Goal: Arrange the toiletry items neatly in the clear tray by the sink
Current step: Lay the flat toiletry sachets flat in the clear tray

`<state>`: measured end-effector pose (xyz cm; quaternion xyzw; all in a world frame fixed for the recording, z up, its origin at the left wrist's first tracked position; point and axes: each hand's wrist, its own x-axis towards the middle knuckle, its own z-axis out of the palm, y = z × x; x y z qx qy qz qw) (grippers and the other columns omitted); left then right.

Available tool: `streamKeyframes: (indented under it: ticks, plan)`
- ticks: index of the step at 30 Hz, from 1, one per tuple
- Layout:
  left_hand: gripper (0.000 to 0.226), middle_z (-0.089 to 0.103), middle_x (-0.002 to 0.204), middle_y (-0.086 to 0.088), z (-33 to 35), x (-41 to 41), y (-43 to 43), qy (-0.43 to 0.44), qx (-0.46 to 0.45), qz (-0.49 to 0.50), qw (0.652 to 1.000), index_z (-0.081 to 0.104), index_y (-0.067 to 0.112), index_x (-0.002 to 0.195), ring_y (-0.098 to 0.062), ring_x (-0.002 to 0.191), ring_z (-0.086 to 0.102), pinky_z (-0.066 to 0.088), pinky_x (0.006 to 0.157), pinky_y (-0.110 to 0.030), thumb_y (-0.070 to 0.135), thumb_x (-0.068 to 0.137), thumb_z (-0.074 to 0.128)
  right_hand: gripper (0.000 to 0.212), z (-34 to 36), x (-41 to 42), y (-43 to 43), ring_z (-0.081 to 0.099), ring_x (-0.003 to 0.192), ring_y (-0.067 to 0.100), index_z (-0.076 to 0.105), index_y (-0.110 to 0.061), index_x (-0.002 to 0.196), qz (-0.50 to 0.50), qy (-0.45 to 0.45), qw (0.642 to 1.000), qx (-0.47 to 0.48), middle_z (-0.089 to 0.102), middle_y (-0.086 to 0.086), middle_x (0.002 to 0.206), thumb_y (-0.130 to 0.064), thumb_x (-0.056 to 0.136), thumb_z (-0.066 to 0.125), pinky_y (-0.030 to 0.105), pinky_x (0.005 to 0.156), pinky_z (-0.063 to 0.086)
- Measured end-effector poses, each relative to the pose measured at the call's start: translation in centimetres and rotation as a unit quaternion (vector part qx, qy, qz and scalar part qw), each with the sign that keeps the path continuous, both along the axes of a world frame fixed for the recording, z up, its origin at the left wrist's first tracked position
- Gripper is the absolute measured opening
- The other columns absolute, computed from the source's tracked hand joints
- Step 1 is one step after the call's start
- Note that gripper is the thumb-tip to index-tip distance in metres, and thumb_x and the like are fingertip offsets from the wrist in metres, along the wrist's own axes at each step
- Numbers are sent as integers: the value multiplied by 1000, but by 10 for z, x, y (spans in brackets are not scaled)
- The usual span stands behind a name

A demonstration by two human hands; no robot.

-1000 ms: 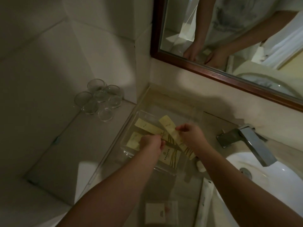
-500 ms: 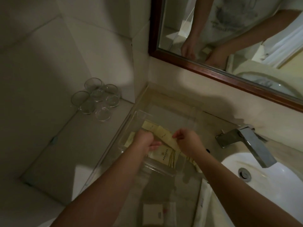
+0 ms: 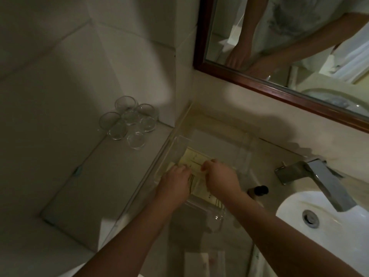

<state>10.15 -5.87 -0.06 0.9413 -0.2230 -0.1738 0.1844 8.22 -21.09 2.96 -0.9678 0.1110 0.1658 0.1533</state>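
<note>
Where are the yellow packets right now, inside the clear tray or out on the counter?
Inside: the yellow packets lie flat within the clear tray walls, both hands on them.

We see a bathroom: a white sink (image 3: 327, 222) with a chrome tap (image 3: 323, 182), a wood-framed mirror (image 3: 279, 84), tiled walls (image 3: 60, 56), and drinking glasses (image 3: 127, 120) nearby.

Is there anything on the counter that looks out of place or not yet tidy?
Yes. A small dark-capped bottle lies on its side outside the clear tray, beside the faucet. White sachets also lie loose at the near counter edge. Both hands, left hand and right hand, are on the yellow packets inside.
</note>
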Motion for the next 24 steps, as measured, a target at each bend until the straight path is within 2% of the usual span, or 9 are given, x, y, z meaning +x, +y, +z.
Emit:
streamKeyframes:
  ticks: [2, 5, 8, 12, 15, 18, 20, 24]
  plan:
    - [44, 52, 137, -6, -1, 1, -2, -18, 10, -8, 1000, 53, 13, 129, -26, 126, 45, 41, 104, -41, 14, 87, 42, 36, -3, -19, -4, 58, 107, 23, 60, -27, 120, 6, -54, 998, -32, 60, -2, 122, -14, 87, 55, 35, 84, 46]
    - [46, 43, 145, -6, 0, 5, -6, -13, 18, -27, 999, 48, 17, 134, -26, 133, 37, 36, 108, -41, 18, 89, 41, 35, -6, -47, -11, 53, 113, 21, 58, -23, 124, -54, -86, 994, -31, 58, -1, 127, -19, 89, 56, 34, 95, 45]
    - [49, 29, 155, -3, -1, 7, -14, 2, 56, -73, 996, 37, 21, 141, -28, 143, 24, 26, 115, -42, 27, 93, 40, 49, -11, -67, -13, 41, 131, 23, 44, -18, 141, -103, -42, 994, -19, 47, 4, 143, -26, 93, 52, 36, 109, 36]
    - [58, 9, 162, -2, -4, 8, -22, 24, 107, -135, 985, 24, 22, 148, -26, 148, 6, 14, 117, -48, 40, 95, 38, 50, -26, -66, -2, 40, 131, 34, 41, -5, 140, -69, -3, 996, -47, 46, 17, 143, -27, 94, 44, 40, 108, 35]
    - [58, 7, 162, -1, -6, 10, -22, 14, 125, -146, 981, 23, 21, 148, -26, 148, 5, 15, 116, -48, 43, 95, 36, 60, -29, -55, 7, 22, 143, 39, 21, 4, 149, -99, 58, 993, -15, 22, 28, 155, -23, 97, 34, 42, 118, 21]
    - [56, 9, 161, -4, -4, 10, -22, 1, 123, -144, 982, 26, 20, 147, -28, 148, 7, 18, 116, -47, 43, 96, 34, 67, -25, -45, 10, 10, 147, 42, 9, 5, 151, -154, 77, 985, 34, 3, 29, 160, -22, 98, 38, 44, 119, 17]
    - [54, 9, 161, -4, -1, 7, -22, 0, 118, -150, 982, 28, 22, 146, -28, 148, 8, 18, 117, -46, 40, 96, 35, 68, -24, -40, 11, 7, 148, 42, 10, 3, 152, -167, 75, 981, 57, -1, 27, 161, -23, 97, 43, 45, 119, 16]
    - [55, 8, 162, -2, 0, -2, -24, 7, 120, -179, 976, 25, 26, 147, -27, 148, 3, 14, 118, -45, 37, 95, 37, 86, -24, -38, 9, 7, 149, 37, 11, -2, 153, -141, 51, 984, 92, -1, 19, 163, -30, 90, 61, 41, 119, 21]
